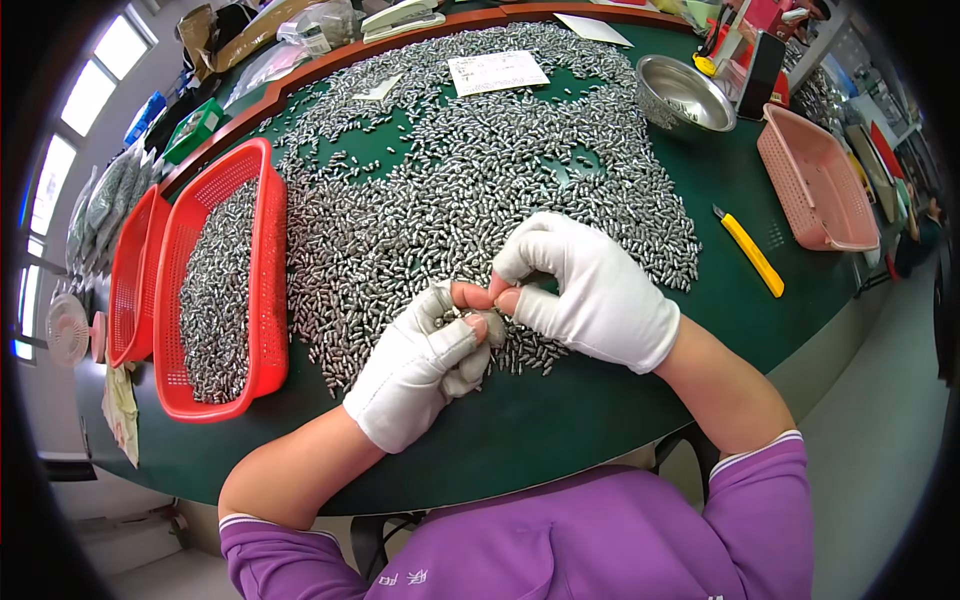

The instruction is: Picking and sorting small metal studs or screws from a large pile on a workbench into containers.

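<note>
Several small silvery metal parts, short and cylindrical, lie in a wide spread (pixel 440 190) over the green tabletop. At the near edge of this spread my two hands meet, in white gloves with some bare fingertips. My left hand (pixel 415 365) is closed, its fingers curled and its thumb pressed toward the index finger. My right hand (pixel 590 290) pinches with thumb and index finger right at the left fingertips. Whatever sits between the fingers is too small and covered to name. Loose metal parts lie just under and beside both hands.
Left of the spread, a red plastic basket (pixel 268 300) holds many of these parts, with a second red basket (pixel 130 280) beside it. To the right are a yellow utility knife (pixel 752 255), a pink basket (pixel 785 170) and a steel bowl (pixel 725 115). A paper slip (pixel 497 72) lies on the parts.
</note>
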A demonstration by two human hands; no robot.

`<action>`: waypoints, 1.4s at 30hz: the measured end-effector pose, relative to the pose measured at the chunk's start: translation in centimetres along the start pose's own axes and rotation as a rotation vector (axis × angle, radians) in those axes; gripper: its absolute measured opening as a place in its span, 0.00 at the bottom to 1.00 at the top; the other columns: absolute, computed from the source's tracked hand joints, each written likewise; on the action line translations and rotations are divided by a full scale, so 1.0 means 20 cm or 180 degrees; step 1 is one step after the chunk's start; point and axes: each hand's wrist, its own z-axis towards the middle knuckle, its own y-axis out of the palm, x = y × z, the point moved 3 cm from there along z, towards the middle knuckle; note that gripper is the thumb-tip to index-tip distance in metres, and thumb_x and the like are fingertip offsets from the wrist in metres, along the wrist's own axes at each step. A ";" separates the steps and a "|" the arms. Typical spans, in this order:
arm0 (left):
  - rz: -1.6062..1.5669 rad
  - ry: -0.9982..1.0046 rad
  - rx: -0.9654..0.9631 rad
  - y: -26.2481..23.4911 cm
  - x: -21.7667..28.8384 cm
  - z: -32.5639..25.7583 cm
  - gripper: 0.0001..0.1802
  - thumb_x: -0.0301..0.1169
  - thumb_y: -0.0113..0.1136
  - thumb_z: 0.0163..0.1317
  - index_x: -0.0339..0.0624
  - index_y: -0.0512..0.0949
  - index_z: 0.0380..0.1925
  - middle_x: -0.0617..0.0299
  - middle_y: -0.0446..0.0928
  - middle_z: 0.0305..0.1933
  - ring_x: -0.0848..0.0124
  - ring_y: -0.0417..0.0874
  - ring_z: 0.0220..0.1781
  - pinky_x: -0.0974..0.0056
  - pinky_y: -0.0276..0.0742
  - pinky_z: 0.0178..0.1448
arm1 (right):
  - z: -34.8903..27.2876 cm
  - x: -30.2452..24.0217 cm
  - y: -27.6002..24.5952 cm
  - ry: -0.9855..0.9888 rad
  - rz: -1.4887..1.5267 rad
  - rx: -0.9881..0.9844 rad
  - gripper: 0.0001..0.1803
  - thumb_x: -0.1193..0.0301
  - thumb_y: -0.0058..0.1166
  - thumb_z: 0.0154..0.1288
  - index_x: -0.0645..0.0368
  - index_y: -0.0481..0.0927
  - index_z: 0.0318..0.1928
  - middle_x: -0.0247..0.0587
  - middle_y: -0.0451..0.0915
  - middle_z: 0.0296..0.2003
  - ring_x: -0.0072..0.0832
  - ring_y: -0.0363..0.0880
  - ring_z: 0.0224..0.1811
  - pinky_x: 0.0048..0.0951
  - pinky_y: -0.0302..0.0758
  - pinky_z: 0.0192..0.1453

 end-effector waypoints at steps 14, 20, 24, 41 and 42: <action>0.0183 0.0078 -0.0022 0.00 0.00 0.00 0.08 0.36 0.56 0.67 0.47 0.72 0.41 0.67 0.76 0.34 0.82 0.68 0.25 0.77 0.60 0.27 | 0.00 -0.01 -0.04 0.0712 0.0720 0.0723 0.04 0.76 0.58 0.63 0.63 0.82 0.38 0.35 0.79 0.33 0.17 0.77 0.33 0.19 0.75 0.38; 0.0189 0.0025 0.0000 0.00 0.00 0.00 0.10 0.39 0.55 0.68 0.46 0.73 0.40 0.67 0.76 0.34 0.81 0.68 0.25 0.77 0.61 0.27 | 0.00 -0.02 -0.07 0.0816 0.0771 0.0868 0.04 0.77 0.59 0.61 0.62 0.82 0.37 0.35 0.79 0.31 0.18 0.79 0.34 0.19 0.75 0.38; 0.0155 0.0010 -0.0042 0.00 0.00 0.00 0.12 0.41 0.56 0.66 0.46 0.72 0.41 0.66 0.75 0.35 0.80 0.66 0.23 0.75 0.61 0.28 | 0.00 0.01 -0.11 0.0324 -0.0078 0.1031 0.04 0.76 0.60 0.57 0.59 0.83 0.34 0.37 0.79 0.29 0.26 0.80 0.32 0.24 0.76 0.38; 0.0284 0.0111 -0.0106 0.01 0.00 0.00 0.13 0.42 0.60 0.64 0.49 0.71 0.40 0.65 0.72 0.35 0.80 0.61 0.22 0.74 0.55 0.26 | -0.01 0.01 -0.05 -0.0447 -0.1578 0.0203 0.05 0.72 0.63 0.51 0.54 0.80 0.30 0.38 0.77 0.28 0.36 0.77 0.34 0.36 0.74 0.38; 0.0285 0.0114 -0.0115 0.01 0.00 0.00 0.13 0.42 0.60 0.64 0.49 0.71 0.40 0.65 0.72 0.35 0.80 0.61 0.22 0.74 0.55 0.26 | -0.01 0.00 -0.04 -0.0562 -0.1257 0.0213 0.06 0.74 0.64 0.48 0.55 0.80 0.30 0.37 0.77 0.29 0.36 0.77 0.34 0.35 0.75 0.38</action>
